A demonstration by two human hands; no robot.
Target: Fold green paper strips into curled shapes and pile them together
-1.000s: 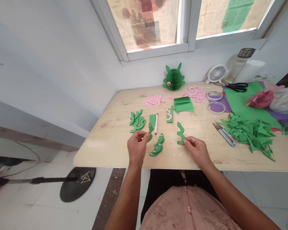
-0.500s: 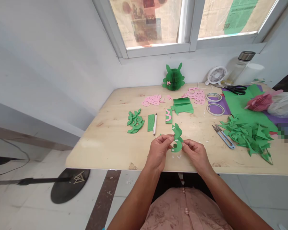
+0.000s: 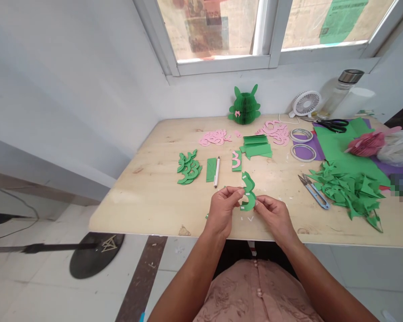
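As fingers [image 3: 236,195] pinch a cutout [image 3: 251,200], snips [image 3: 319,192] lie clear — beside scraps [image 3: 351,194].

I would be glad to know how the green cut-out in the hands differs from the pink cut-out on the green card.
The green cut-out is held between the left hand and right hand, whereas the pink cut-out lies on the green card. The green cut-out bears small white strips; none show on the pink cut-out. Both have wavy, lobed outlines.

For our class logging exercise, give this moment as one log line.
left hand: holding green cutout; right hand: holding same cutout; pen: on table
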